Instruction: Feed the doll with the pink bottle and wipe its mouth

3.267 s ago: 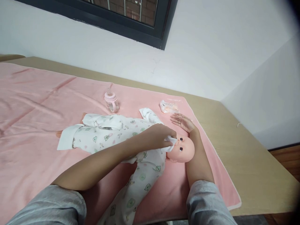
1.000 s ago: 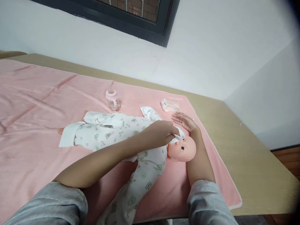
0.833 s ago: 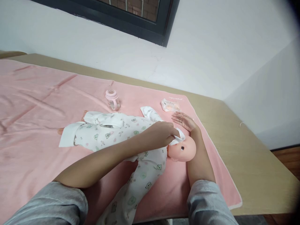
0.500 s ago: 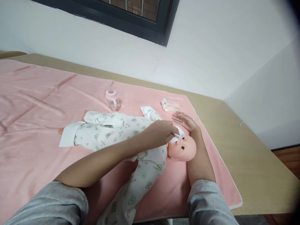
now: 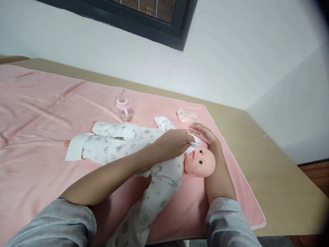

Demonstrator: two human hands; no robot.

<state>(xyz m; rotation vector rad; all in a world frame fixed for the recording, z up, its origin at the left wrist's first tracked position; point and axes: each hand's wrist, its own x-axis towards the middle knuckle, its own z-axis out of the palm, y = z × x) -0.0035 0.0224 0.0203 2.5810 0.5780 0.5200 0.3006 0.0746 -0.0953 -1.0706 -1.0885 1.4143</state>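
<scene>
1. While the left hand (image 5: 177,143) pinches the white cloth (image 5: 192,147) by the doll's mouth (image 5: 192,154), the right hand (image 5: 204,133) lies open, holding nothing visible.
2. Cloth work appears under way; what remains cannot be told.

White cloth (image 5: 192,147), green-printed white pajamas (image 5: 123,145)

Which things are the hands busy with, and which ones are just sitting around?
Busy with:
dressed doll
white cloth, pinched in the left hand by the doll's mouth

Just sitting around:
pink-topped bottle, standing upright
small packet, not held, near the open right hand
</scene>
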